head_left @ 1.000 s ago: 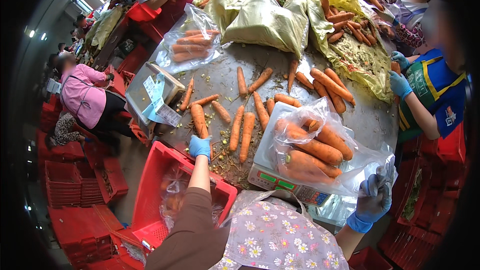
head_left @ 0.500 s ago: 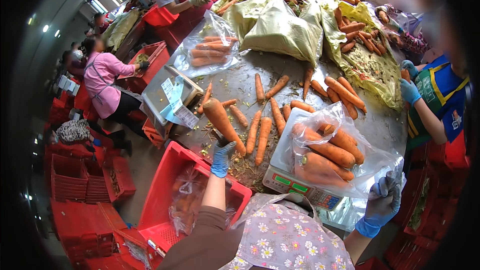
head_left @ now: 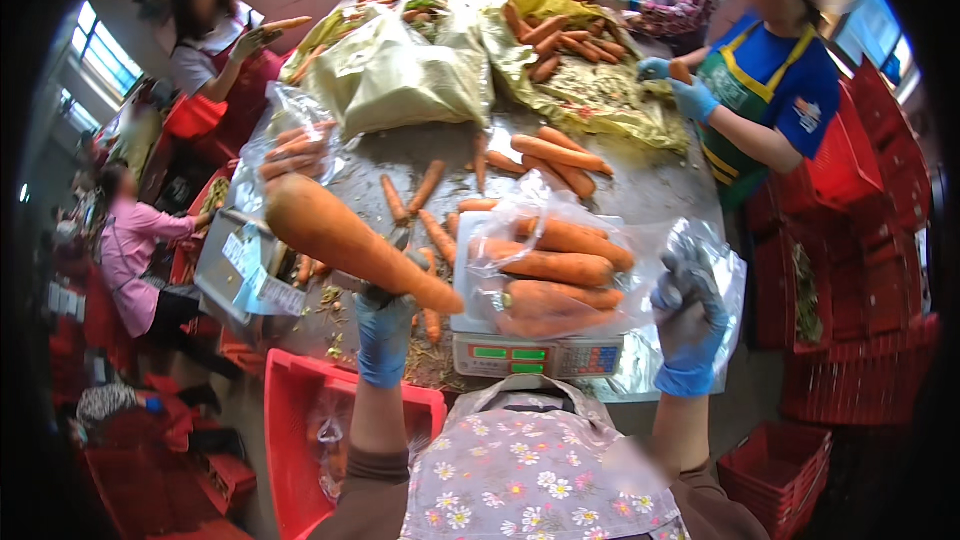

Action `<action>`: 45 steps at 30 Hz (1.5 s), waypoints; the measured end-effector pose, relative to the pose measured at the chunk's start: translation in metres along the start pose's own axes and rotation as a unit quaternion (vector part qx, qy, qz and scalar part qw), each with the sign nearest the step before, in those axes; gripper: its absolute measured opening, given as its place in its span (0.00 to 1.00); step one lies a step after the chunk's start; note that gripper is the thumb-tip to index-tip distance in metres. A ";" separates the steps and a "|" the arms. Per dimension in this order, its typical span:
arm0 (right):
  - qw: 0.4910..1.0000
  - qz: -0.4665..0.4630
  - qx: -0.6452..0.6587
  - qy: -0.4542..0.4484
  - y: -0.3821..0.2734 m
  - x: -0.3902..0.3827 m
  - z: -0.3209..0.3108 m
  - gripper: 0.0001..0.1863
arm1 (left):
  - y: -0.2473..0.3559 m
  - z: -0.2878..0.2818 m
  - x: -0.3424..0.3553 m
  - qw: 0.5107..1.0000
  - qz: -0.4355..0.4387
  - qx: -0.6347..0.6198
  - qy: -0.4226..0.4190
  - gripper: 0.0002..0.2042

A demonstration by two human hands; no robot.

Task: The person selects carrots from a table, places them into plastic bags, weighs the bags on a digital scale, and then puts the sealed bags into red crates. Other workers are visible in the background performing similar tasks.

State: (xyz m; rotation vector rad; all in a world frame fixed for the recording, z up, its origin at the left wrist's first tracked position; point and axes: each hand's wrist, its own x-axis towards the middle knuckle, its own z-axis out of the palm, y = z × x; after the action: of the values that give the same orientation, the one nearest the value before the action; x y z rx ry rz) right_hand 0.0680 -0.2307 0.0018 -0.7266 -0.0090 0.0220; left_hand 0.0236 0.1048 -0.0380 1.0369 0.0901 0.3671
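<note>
A large orange carrot (head_left: 350, 245) is raised in front of me in my left hand (head_left: 383, 325), which wears a blue glove; most of its fingers are hidden behind the carrot. My right hand (head_left: 690, 310), gloved in blue and grey, pinches the mouth of a clear plastic bag (head_left: 640, 240). That bag lies on a digital scale (head_left: 465, 290) and has several thick carrots (head_left: 560, 265) inside. The lit display of the scale faces me. Smaller loose carrots (head_left: 437, 235) lie on the metal table (head_left: 640, 180) beyond my left hand.
A red crate (head_left: 285, 430) with bagged carrots stands below my left forearm. Pale sacks (head_left: 415, 90) and a carrot pile (head_left: 560, 40) cover the table's far side. Another scale (head_left: 215, 265) sits left. A co-worker in a green apron (head_left: 740, 110) stands at the right; others work farther off.
My left hand has lifted the large carrot off the table, up and toward me. My right hand still grips the bag. The whole view has turned to the right.
</note>
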 end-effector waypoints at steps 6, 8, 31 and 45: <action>0.998 -0.058 0.024 -0.001 -0.004 -0.001 0.018 0.28 | -0.028 0.102 0.027 0.977 0.026 0.076 -0.200 0.22; 0.994 -0.042 0.099 -0.032 -0.009 0.001 0.016 0.24 | -0.049 0.110 0.038 0.943 0.024 0.194 -0.268 0.21; 0.933 -0.181 -0.302 0.079 0.003 -0.021 0.005 0.38 | -0.051 0.091 0.022 0.778 0.174 0.568 -0.204 0.22; 0.907 -0.193 -0.359 0.108 -0.002 -0.029 -0.017 0.42 | -0.046 -0.053 0.046 0.937 0.032 0.338 0.087 0.05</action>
State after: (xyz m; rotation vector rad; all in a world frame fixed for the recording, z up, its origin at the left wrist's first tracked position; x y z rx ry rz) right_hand 0.0393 -0.2445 -0.0094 -1.4531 0.0541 -0.4647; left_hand 0.0656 0.1428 -0.0996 1.6889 0.3608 0.5029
